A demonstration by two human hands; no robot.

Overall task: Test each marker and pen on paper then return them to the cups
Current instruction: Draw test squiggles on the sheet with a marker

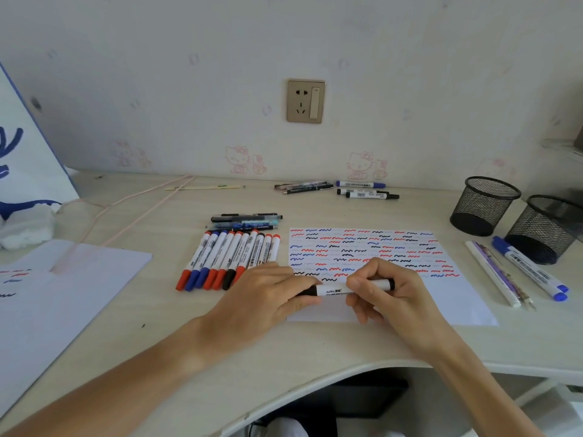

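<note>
— Black-capped white whiteboard marker [345, 290]: where is it, and who has it?

— Level above the near edge of the white paper sheet covered in red, blue and black squiggles [454, 298]. The left hand [268, 298] grips the black cap end; the right hand [383, 290] pinches the barrel, thumb on top.

— Which step, would you say?

— Cap on or coming off, I cannot tell. If uncapping, the next move calls for a straight pull apart, then a stroke on bare paper.

— And the cups?

— Two black wire-mesh cups [482, 205] stand at the right, touching or nearly so. Both look empty. Markers lie on the pale desk [176, 310] in groups.
</note>
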